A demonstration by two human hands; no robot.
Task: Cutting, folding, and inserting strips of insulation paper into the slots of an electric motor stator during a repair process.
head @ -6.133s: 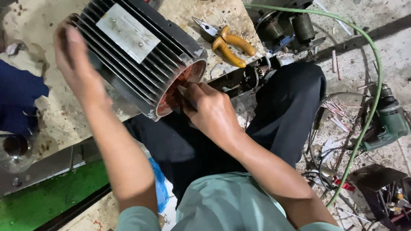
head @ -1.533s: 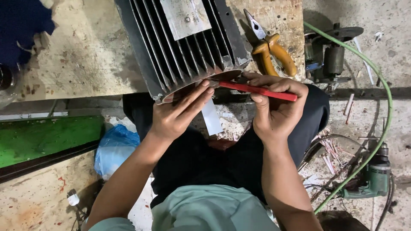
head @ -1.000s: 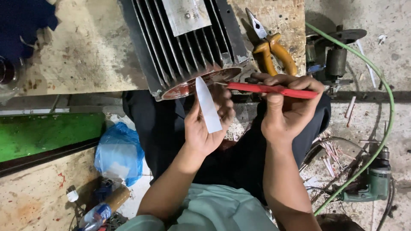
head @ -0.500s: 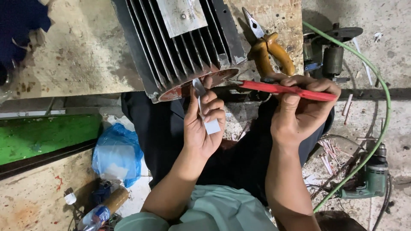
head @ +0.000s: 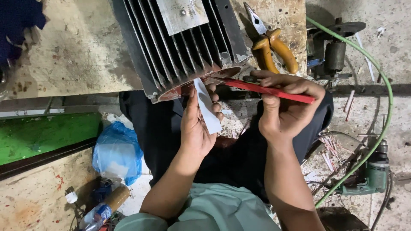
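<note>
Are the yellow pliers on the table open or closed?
Open. The pliers lie flat on the workbench, yellow handles spread apart; whether the tips meet, I cannot tell.

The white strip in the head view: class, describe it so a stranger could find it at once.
Start at the big finned grey motor on the workbench. At its open reddish end, the left hand pinches a narrow white strip. It is pale and flat, unlike the red rod in the right hand.
</note>
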